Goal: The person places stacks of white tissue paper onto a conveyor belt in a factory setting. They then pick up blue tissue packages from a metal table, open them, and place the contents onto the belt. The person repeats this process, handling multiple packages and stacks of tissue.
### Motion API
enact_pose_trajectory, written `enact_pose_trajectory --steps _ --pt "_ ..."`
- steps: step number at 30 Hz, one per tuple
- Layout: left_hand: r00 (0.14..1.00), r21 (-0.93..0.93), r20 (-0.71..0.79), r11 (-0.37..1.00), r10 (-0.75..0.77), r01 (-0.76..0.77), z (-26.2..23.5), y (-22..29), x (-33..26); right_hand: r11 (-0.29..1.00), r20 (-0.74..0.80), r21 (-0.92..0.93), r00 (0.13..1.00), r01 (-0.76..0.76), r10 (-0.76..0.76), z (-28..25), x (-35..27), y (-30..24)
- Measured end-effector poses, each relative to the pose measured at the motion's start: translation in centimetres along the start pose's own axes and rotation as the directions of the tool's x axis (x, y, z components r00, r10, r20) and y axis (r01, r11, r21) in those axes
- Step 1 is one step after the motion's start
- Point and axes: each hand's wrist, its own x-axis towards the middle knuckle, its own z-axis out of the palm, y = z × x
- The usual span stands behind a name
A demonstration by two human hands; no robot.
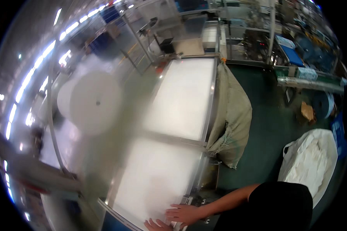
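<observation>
The single head view looks steeply down from above. It faces forward along a white conveyor sheet [173, 127]. Its fisheye rim bends the edges.

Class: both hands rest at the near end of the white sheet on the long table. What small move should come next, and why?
Probably slide the right hand flat along the white sheet to smooth it: both it and the left hand already lie open on its near edge.

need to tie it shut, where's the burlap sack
In the head view, the burlap sack hangs right of centre on the right edge of the white sheet table.
</observation>
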Motion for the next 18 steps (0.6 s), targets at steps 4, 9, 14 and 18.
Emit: enact_pose_trajectory --steps 4,9,14,18 --pt "0.977 -0.236 -0.14 0.964 -0.162 0.126 -1.7 2.8 0.9 0.997 -0.08 0.053 0.996 0.052 -0.048 -2.2 -5.5 2.8" --pt "0.955 -0.035 -0.296 0.999 -0.036 0.027 -5.7 6.7 6.1 0.997 -0.344 -0.069 0.939 -0.034 0.008 -9.8 -11.7 12.2" --pt "0.961 -0.35 -0.255 0.915 0.11 -0.198 -12.6 27.7 25.5 0.899 -0.244 -0.307 0.939 -0.313 0.244 -24.5 -18.2 27.9" --pt "0.935 -0.289 -0.176 0.892 0.308 -0.349 -8.8 44.5 42.5 0.777 -0.05 -0.583 0.965 -0.237 0.257 -38.4 -19.9 41.7"
